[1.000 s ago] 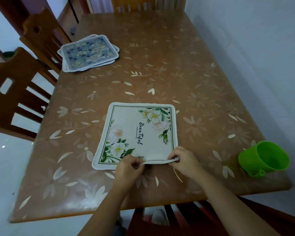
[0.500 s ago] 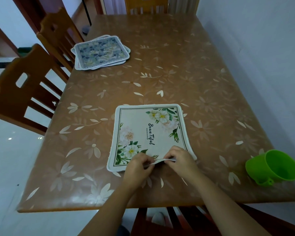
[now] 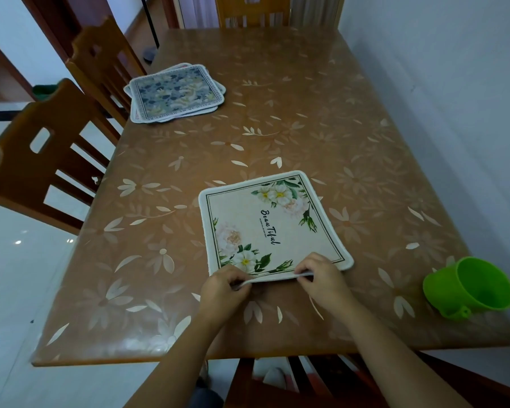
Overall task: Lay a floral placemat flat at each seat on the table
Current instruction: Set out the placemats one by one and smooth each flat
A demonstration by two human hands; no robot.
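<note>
Both hands are pinching the placemat's (image 3: pixel 273 228) near edge, left hand (image 3: pixel 223 290) and right hand (image 3: pixel 321 279) lifting it slightly while the rest is lying flat on the table (image 3: pixel 321 113).

Cream floral placemat (image 3: pixel 274 222) lies lower centre of frame on brown flower-patterned table (image 3: pixel 321 119), near edge lifted slightly. Left hand (image 3: pixel 223 290) and right hand (image 3: pixel 321 278) both pinch that raised edge, side by side. Stack of blue-patterned placemats (image 3: pixel 175 94) upper left, near 2 wooden chairs (image 3: pixel 42 160). Green cup (image 3: pixel 471 288) lower right, tipped on side, well apart from placemat.
</note>
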